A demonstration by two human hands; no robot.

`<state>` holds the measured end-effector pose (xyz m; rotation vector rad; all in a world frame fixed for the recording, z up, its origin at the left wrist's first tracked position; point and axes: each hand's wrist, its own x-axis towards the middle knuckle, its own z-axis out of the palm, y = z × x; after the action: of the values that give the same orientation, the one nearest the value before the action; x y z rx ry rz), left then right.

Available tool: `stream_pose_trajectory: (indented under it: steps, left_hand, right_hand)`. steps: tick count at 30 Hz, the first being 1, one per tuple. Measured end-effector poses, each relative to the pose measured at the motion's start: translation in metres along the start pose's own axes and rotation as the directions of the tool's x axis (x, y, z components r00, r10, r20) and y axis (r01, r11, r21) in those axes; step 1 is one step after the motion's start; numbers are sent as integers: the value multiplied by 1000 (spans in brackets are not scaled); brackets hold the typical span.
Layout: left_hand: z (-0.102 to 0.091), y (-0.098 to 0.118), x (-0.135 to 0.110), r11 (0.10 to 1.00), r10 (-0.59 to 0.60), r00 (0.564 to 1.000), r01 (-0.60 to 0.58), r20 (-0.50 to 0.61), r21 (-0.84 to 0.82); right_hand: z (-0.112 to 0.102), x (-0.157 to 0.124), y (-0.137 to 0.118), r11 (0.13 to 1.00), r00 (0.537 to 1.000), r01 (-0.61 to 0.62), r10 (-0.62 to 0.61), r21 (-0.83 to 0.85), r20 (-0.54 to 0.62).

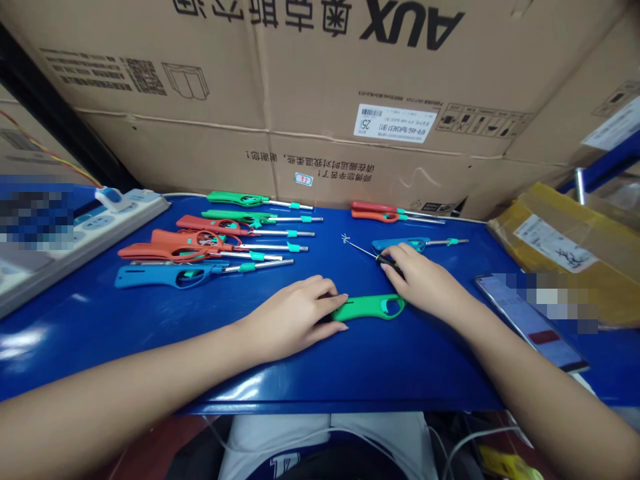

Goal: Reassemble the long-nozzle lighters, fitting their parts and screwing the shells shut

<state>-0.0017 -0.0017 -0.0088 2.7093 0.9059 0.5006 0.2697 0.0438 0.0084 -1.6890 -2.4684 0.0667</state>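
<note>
Green lighter handle (367, 308) lies on the near table (280, 385) — left hand (297, 313) pinching its left end, right hand (423, 275) gripping a black-handled screwdriver (391, 265) — while the far carton (210, 133) reads "AUX" upside down

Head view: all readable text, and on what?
"AUX": cardboard box, upside down.
"奥克斯": same box, upside down; following characters cut off.
"师傅您辛苦了!请在搬运时对我温柔些,谢谢您!": same box, upside down.
"25": white label, upside down.
Too small or blurred: box's fine print, blue-edged sticker, yellow package's label, phone screen.
</note>
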Motion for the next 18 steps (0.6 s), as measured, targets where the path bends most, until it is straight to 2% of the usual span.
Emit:
stream_pose_trajectory:
  steps: [5,8,10,13,18]
  left_hand:
    - [-1,0,1,999,46,999,-46,16,-11]
    - [0,0,2,998,47,999,-46,9,-46]
    - [2,-1,2,996,38,999,-38,-9,-83]
    - [5,-2,2,991,20,999,-25,-38,-132]
    - [7,-3,2,982,-7,996,-10,-89,-190]
  right_hand:
    - [-7,4,6,991,981,46,-22,123,-193]
    - [-17,4,7,934,927,86,51,346,-371]
    - [-26,2,6,850,893,116,137,514,-428]
    - [-42,-1,1,719,877,139,231,681,-422]
    - [-68,-1,-17,389,880,244,295,888,-372]
